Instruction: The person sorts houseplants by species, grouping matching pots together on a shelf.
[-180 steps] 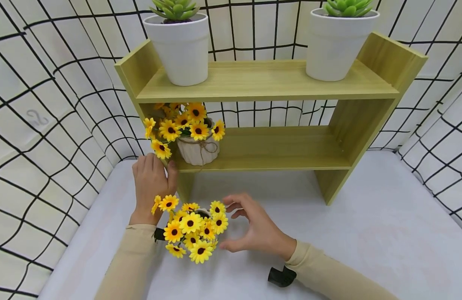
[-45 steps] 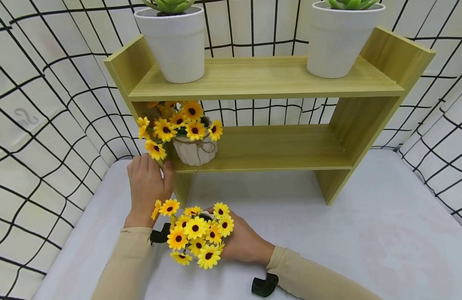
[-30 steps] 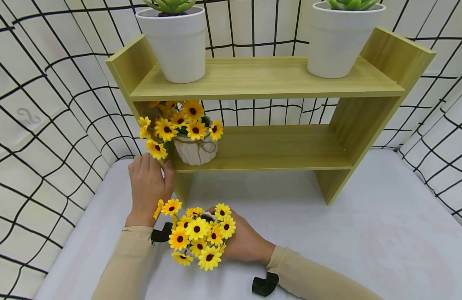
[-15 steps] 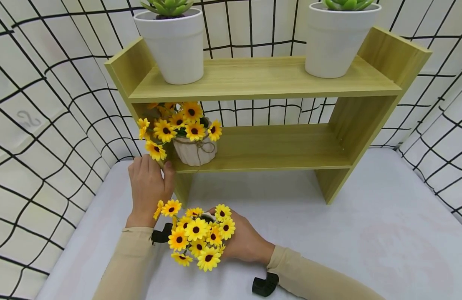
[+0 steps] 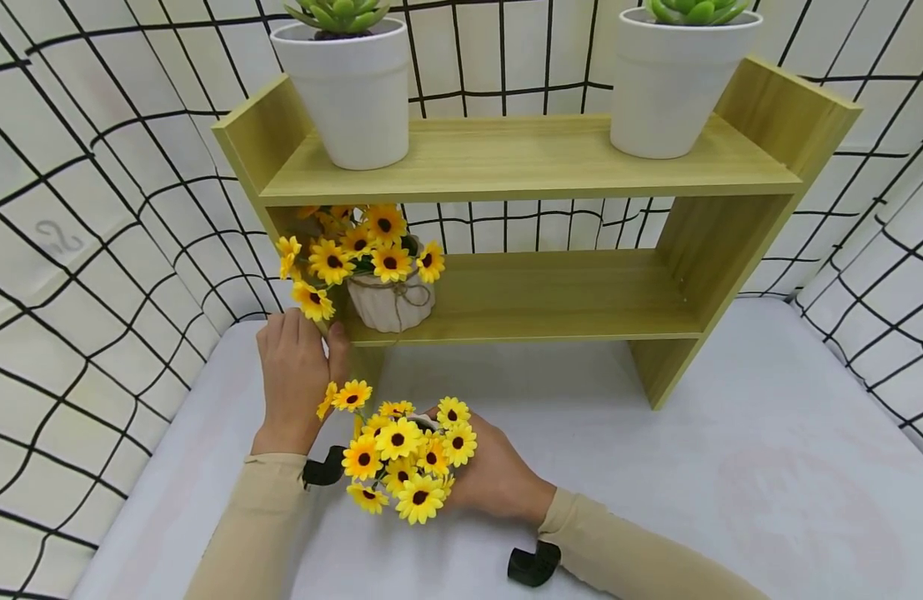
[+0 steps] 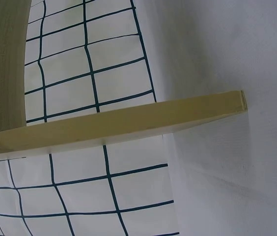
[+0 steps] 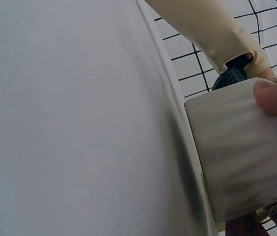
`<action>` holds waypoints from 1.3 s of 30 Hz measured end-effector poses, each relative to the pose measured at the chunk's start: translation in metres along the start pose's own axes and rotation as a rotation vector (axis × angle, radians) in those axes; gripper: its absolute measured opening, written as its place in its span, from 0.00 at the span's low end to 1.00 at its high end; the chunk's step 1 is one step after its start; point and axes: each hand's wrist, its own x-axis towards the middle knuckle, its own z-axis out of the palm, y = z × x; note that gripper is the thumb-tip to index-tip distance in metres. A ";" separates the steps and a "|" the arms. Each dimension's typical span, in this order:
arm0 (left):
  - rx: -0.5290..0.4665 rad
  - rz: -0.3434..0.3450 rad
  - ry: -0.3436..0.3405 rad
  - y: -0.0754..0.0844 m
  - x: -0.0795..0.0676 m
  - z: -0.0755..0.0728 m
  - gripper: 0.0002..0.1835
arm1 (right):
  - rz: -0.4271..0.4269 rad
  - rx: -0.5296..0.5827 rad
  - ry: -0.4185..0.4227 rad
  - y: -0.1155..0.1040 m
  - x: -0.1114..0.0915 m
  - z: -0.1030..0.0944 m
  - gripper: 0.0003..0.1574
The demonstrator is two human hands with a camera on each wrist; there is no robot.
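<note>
Flower pot just lifted toward the shelf
The right hand (image 5: pixel 499 479) grips the flower pot (image 7: pixel 244 147), now slightly nearer the shelf (image 5: pixel 536 162); the left hand (image 5: pixel 296 375) rests flat against its side.

Bright, even light fills the scene, leaving only soft shadows under the pale wooden two-tier shelf (image 5: pixel 536 167). Grid lines bow at the head view's edges, and the right wrist view is blurred up close.
</note>
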 end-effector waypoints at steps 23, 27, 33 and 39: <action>-0.017 -0.021 -0.069 0.001 -0.003 -0.002 0.16 | 0.035 -0.054 0.184 -0.031 -0.003 -0.022 0.52; -0.007 -0.022 -0.070 0.001 -0.003 -0.002 0.15 | 0.051 -0.028 0.218 -0.039 -0.005 -0.027 0.51; -0.016 -0.027 -0.061 0.002 -0.001 -0.002 0.14 | 0.052 0.010 0.250 -0.049 -0.008 -0.033 0.52; -0.037 -0.027 -0.036 0.001 -0.001 -0.001 0.15 | 0.081 0.042 0.291 -0.060 -0.008 -0.038 0.50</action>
